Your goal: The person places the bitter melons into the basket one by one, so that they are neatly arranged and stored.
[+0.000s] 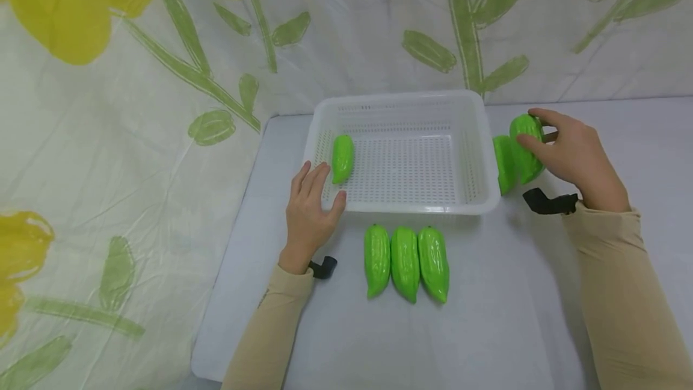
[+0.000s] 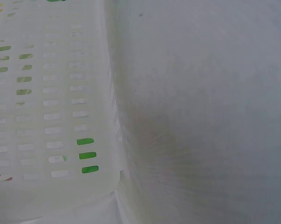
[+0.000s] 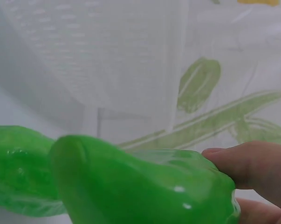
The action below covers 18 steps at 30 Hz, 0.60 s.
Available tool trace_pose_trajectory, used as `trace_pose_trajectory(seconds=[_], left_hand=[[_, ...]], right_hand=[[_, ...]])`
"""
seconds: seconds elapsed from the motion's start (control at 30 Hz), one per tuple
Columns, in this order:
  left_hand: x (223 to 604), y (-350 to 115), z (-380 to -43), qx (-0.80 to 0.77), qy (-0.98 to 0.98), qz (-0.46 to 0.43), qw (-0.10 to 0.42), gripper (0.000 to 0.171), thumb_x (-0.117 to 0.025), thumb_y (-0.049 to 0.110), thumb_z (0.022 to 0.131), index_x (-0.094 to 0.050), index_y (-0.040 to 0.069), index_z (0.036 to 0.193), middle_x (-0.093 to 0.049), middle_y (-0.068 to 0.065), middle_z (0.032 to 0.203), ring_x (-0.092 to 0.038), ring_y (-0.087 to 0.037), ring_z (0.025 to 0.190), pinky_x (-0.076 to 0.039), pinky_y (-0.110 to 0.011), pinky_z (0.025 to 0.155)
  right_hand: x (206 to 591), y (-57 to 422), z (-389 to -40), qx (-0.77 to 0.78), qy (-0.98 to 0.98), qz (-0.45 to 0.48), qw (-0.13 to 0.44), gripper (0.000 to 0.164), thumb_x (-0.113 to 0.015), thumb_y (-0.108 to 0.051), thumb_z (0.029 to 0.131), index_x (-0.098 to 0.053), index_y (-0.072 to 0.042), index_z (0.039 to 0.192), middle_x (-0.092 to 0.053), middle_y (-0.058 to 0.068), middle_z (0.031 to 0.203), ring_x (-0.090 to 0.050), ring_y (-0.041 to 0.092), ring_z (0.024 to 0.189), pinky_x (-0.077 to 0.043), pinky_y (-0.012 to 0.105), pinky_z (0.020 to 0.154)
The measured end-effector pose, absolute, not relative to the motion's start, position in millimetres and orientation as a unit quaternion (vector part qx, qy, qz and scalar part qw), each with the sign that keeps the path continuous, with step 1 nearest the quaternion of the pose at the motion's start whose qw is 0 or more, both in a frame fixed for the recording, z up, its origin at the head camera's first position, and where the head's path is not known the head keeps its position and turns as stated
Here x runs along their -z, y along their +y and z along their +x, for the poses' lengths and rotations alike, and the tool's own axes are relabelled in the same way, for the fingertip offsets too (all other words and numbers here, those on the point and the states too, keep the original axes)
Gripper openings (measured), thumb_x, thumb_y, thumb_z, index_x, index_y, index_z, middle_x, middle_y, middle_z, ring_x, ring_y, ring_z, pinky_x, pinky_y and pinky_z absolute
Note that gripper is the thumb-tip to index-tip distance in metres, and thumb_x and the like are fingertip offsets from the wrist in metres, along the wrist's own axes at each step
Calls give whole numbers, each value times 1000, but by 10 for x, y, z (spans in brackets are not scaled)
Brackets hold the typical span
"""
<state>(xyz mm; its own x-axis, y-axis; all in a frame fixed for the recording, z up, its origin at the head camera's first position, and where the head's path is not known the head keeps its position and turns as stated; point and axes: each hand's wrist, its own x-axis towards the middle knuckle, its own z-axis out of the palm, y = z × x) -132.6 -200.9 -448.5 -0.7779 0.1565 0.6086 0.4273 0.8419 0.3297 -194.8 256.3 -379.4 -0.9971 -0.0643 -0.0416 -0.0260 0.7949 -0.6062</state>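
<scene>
My right hand (image 1: 576, 152) pinches a glossy green ridged vegetable (image 1: 526, 164) with a pointed tip, bitter melon-like, just right of the white basket (image 1: 400, 208). In the right wrist view, thumb and fingers grip one end of this vegetable (image 3: 145, 186). A second green vegetable (image 1: 503, 164) stands between it and the basket's right wall. My left hand (image 1: 311, 212) rests at the basket's near left corner, its fingers extended over the rim. Inside, close to those fingertips, lies one green vegetable (image 1: 343, 159). The left wrist view shows the slotted basket wall (image 2: 51, 116), not the hand.
Three more green vegetables (image 1: 405, 263) lie side by side on the white table (image 1: 487, 330) in front of the basket. Behind and left of the table hangs a flower-patterned curtain (image 1: 368, 35), close to the basket's far side.
</scene>
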Motion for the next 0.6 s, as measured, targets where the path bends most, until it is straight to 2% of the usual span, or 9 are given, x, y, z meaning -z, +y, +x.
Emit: trace_pose_trajectory(seconds=[0.6], left_hand=[[4474,-2001,-1301,233,-915,-157,291,57,-61,36,95,-61,1,140,-64,-17,141,-46,-38,146,-45,-52,116]], right_hand=[[3670,2419,-1851,343,939,-27,4,70,-56,-49,103,-40,-14,161,-48,27,156,-57,55,124,-50,68,86]])
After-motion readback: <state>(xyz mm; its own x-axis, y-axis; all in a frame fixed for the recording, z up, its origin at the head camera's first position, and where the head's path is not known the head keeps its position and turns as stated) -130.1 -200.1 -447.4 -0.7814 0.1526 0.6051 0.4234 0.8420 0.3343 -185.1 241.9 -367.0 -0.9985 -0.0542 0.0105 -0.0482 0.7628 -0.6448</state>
